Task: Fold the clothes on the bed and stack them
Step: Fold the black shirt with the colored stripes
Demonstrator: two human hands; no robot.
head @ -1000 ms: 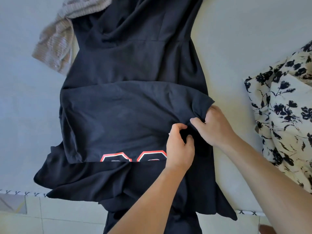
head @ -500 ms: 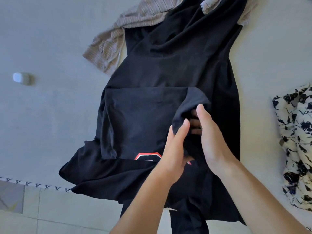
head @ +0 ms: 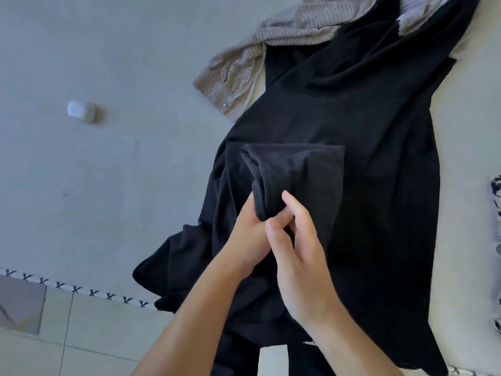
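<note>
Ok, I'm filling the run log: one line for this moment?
stage: folding | left hand and right hand: gripping small folded black cotton garment | beneath: large black dress on pale bed sheet

Both hands, left (head: 249, 234) and right (head: 298, 251), pinch a folded black shirt (head: 303, 169) over a black dress (head: 366, 126) on the bed (head: 108, 172).

left hand (head: 245, 240): fingers gripping | right hand (head: 298, 256): fingers pinching, hands touching
</note>
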